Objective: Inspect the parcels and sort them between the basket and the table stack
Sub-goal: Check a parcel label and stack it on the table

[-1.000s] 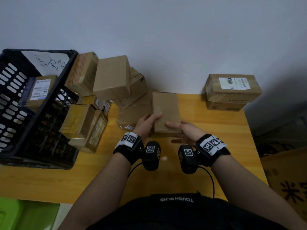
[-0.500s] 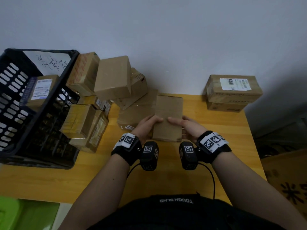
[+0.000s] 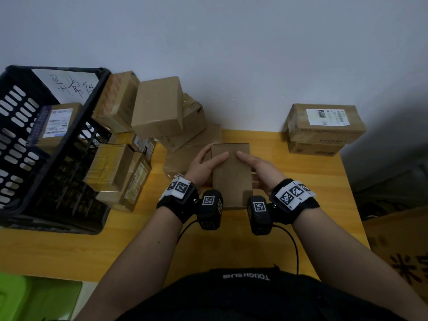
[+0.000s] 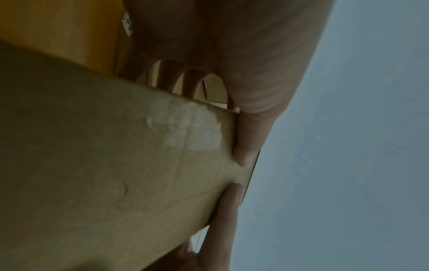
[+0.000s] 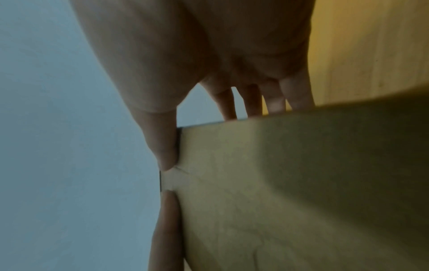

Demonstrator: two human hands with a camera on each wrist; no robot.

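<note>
A plain brown cardboard parcel (image 3: 231, 174) is lifted above the middle of the table, held between both hands. My left hand (image 3: 206, 164) grips its left side, thumb on top and fingers underneath. My right hand (image 3: 257, 167) grips the right side the same way. In the left wrist view the parcel (image 4: 111, 165) shows a patch of clear tape near the thumb. In the right wrist view its bare face (image 5: 290, 183) fills the lower right. A black slotted basket (image 3: 27, 172) at the left holds a labelled parcel (image 3: 55, 123).
A loose heap of several brown parcels (image 3: 157, 107) lies between the basket and the wall. Two stacked parcels (image 3: 324, 126) sit at the table's far right corner. The yellow wooden table (image 3: 231, 251) ends near my body. A green object (image 3: 27, 297) and a printed carton (image 3: 405, 251) stand beside the table.
Both hands have drawn the parcel off the heap toward my body and tipped its near end down, so the wrists now sit closer to me.
</note>
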